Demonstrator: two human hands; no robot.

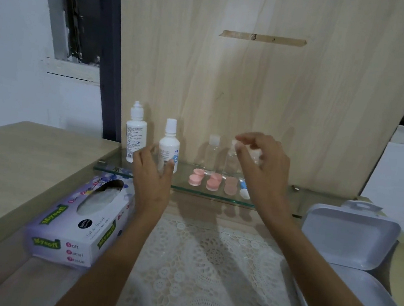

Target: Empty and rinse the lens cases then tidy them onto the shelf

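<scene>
Already in a row on the glass shelf [216, 197]: four lens cases [214, 181], two pink, one dusty pink, and a blue-and-white case [244, 191] at the right end, just beside the right wrist. Behind them, two small clear bottles [212, 151], the second partly hidden by fingers. Farther left, upright, a tall white bottle [135, 134] and a shorter white bottle [169, 146]. Left hand [151, 179] raised before the shelf, fingers straight, holding nothing, thumb in front of the shorter white bottle; touching or not, cannot tell. Right hand [263, 165] lifted above the cases, fingers loosely curled and apart, empty. Below, a lace cloth [207, 268] on the tabletop [17, 155], a tissue box [80, 219] to the left, an open white plastic box [348, 237] to the right.
</scene>
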